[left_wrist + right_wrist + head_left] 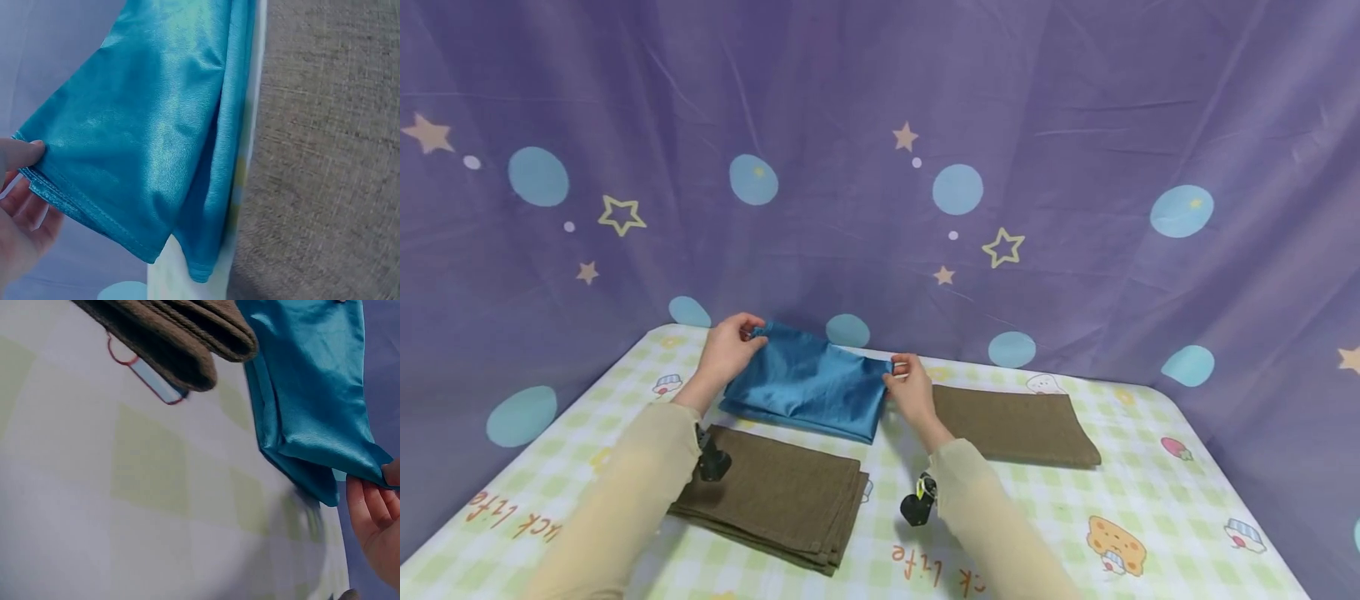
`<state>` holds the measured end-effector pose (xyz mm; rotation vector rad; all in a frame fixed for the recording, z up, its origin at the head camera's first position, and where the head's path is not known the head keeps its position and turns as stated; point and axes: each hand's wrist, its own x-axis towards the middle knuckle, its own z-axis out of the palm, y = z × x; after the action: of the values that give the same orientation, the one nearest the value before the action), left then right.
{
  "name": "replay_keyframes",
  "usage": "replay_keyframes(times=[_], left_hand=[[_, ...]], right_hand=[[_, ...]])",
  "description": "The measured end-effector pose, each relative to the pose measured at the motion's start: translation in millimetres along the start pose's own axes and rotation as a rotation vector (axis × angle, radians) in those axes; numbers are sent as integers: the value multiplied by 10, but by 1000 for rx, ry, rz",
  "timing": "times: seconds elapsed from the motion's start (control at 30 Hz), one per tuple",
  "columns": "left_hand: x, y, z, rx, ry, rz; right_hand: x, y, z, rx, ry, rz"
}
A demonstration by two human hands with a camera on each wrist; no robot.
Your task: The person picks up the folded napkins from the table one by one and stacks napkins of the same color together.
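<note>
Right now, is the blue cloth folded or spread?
Folded. The blue cloth shows stacked layers at its near edge; left hand and right hand pinch its far corners.

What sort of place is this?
Probably a makeshift indoor recording corner: purple star-print fabric closes in the back and sides of a table under a checked cloth, and a small black camera-like device sits at each wrist.

Folded brown cloths [775, 492] lie apart on the checked tablecloth [1187, 492].
</note>
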<state>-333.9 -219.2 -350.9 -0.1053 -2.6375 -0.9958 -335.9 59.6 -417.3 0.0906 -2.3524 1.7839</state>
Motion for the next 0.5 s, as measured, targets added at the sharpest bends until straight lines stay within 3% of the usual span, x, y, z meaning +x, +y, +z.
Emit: replay_keyframes(times=[0.23, 0.5], left_hand=[[59, -63, 110, 17, -29, -53], [105, -87, 185, 44, -15, -44]], right_hand=[[-28, 65, 51, 11, -14, 38], [-20, 70, 49, 0, -14, 37]])
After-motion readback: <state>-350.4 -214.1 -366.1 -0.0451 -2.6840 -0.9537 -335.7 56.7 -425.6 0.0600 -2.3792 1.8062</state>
